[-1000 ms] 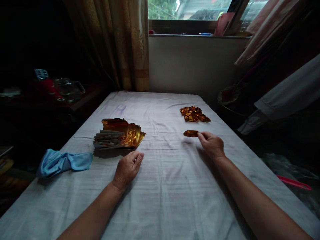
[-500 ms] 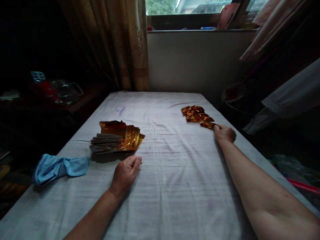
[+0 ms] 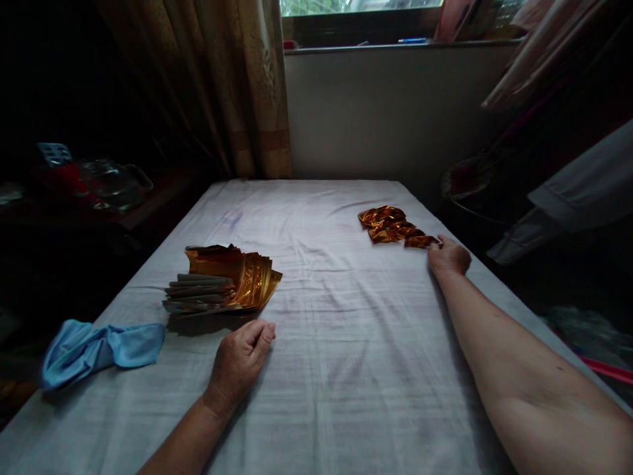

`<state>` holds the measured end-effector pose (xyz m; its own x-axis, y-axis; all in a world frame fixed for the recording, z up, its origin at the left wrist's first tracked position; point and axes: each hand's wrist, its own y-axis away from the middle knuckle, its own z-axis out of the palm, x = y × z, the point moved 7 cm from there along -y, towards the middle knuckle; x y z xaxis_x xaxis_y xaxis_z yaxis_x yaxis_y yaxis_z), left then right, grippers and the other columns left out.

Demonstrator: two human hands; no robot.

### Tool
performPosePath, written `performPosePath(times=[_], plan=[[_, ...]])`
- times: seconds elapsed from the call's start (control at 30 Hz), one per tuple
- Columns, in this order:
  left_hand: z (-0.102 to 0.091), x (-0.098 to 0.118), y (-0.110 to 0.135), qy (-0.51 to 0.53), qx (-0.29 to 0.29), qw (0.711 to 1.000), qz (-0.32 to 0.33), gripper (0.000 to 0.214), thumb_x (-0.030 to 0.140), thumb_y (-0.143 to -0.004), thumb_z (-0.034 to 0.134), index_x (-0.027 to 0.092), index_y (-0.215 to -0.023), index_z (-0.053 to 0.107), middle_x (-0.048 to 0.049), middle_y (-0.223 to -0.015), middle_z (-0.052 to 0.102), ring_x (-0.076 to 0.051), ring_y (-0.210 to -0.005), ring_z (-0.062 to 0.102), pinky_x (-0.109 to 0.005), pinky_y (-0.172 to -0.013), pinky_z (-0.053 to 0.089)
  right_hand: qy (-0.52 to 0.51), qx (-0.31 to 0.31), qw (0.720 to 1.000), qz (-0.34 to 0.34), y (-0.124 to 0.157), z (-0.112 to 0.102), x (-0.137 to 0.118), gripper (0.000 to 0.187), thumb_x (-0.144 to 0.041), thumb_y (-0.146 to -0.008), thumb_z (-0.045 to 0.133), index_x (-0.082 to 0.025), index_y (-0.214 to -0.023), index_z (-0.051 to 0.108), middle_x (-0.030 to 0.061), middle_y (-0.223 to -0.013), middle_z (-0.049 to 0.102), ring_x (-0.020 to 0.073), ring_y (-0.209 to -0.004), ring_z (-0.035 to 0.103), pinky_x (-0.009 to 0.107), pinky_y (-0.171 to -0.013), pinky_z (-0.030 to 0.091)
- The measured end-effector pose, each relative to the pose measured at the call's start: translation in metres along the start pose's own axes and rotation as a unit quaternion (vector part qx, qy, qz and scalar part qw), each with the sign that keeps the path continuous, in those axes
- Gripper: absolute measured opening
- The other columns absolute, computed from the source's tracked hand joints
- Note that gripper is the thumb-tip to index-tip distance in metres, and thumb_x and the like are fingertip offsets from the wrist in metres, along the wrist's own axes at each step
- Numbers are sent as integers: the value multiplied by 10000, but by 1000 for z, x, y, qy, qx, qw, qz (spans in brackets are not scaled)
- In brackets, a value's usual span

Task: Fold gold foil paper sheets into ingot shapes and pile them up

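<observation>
At the far right of the cloth-covered table, my right hand point(image 3: 449, 256) pinches the end of a folded gold foil paper point(image 3: 419, 242). That piece lies against a small group of other folded gold foil papers point(image 3: 388, 227). My left hand point(image 3: 241, 356) rests on the cloth, its fingers curled closed with nothing showing in them. Just beyond it is a fanned stack of gold foil paper sheets point(image 3: 252, 280), their grey backs turned to the left. The left hand and the stack do not touch.
A crumpled blue cloth point(image 3: 106, 349) lies at the table's left side. The white sheet point(image 3: 336, 369) has wrinkles. A glass jug point(image 3: 111, 185) stands on a dark side table to the left. Clothes point(image 3: 583, 178) hang at the right, and a curtain point(image 3: 247, 86) hangs at the back.
My right hand has moved slightly right and farther away, bringing the folded foil paper up against the group. My left hand stays closed on the cloth. The view has shifted a little.
</observation>
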<state>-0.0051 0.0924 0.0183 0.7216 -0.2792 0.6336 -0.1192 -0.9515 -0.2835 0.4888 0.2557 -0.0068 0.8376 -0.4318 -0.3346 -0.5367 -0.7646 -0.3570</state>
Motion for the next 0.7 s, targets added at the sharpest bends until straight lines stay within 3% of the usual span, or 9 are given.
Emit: performPosePath(times=[0.13,0.3,0.5,0.7], plan=[[1,-1,0,0,-3,1000,-4,421,446,-960,429,199,-666,601,8,-613,620,-130,-565,604,-221,-565,409,2,11,999,48,10,-4,2,532,-171,-826,490,-56,-1331,612,201,-1015,721,298,-909,669,376,-798,495],[1,-3,0,-6,-7,1000,-11,433,467,-953,414,204,-671,611,-4,-635,640,-145,-599,615,-232,-592,419,-8,10,998,65,30,-13,-5,514,-186,-828,488,-89,-1311,630,183,-990,727,300,-911,673,377,-809,495],[4,-5,0,-7,-17,1000,-19,443,481,-943,408,212,-656,611,-12,-637,647,-147,-605,596,-228,-600,420,-36,5,997,68,54,-22,-16,482,-183,-831,461,-127,-1261,671,166,-1002,738,283,-880,684,364,-783,506],[5,-8,0,13,-10,1000,-22,416,476,-928,442,213,-660,623,-17,-654,667,-150,-626,606,-226,-615,428,-88,-16,996,30,83,-17,-37,396,-210,-792,493,-175,-1087,755,98,-934,758,249,-855,685,340,-787,523]])
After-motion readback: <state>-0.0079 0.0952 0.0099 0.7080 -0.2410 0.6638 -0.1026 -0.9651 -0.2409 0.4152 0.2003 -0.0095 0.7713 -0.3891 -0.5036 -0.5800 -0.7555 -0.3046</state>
